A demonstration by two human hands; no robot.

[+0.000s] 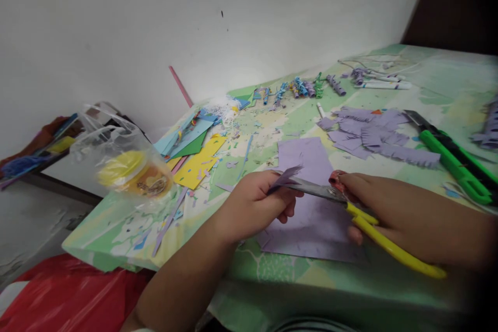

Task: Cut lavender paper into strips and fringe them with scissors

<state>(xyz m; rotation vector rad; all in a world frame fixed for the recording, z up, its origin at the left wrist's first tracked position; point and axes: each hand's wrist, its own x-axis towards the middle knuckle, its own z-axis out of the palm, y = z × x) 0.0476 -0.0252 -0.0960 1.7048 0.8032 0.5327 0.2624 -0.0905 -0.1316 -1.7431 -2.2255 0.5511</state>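
My left hand (254,202) pinches a small strip of purple paper (286,175) between thumb and fingers, just above a large purple sheet (307,218) lying on the table. My right hand (392,212) grips yellow-handled scissors (373,228), whose metal blades (311,188) point left and meet the strip at my left fingertips. Both hands hover over the sheet near the table's front edge.
The green patterned table (439,88) holds fringed purple paper pieces (373,135), a green utility knife (451,158), rolled paper bits (303,87), coloured sheets (194,153) and a plastic bag with a yellow tub (124,168). Red plastic (70,295) lies below left. A white wall stands behind.
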